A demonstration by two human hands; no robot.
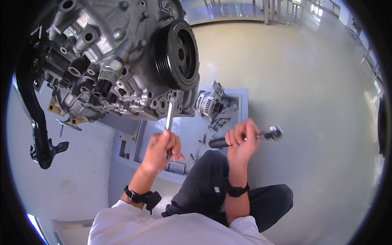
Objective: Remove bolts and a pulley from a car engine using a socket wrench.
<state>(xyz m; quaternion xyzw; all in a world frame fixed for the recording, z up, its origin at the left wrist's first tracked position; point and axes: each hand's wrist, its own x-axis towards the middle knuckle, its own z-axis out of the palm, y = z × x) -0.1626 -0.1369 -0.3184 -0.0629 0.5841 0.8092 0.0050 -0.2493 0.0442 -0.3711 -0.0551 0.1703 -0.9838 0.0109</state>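
My left hand [160, 150] is closed around a silver wrench [169, 115]. The far end of the wrench reaches up to the lower edge of a metal engine block [134, 77], close to a row of round holes; whether it sits on a bolt I cannot tell. In my right hand [243, 139] is a ratchet wrench [219, 142], gripped round its handle, with its shiny head pointing right, away from the engine. A black grooved pulley [176, 55] is mounted on the engine above the left hand's wrench.
Below the engine is a grey metal tray [244, 106] holding an alternator [207, 103] and several loose bolts [219, 123]. A black curved arm [38, 118] hangs at the far left. My bent legs [204, 185] are beneath my hands. A metal platform [228, 14] stands far back.
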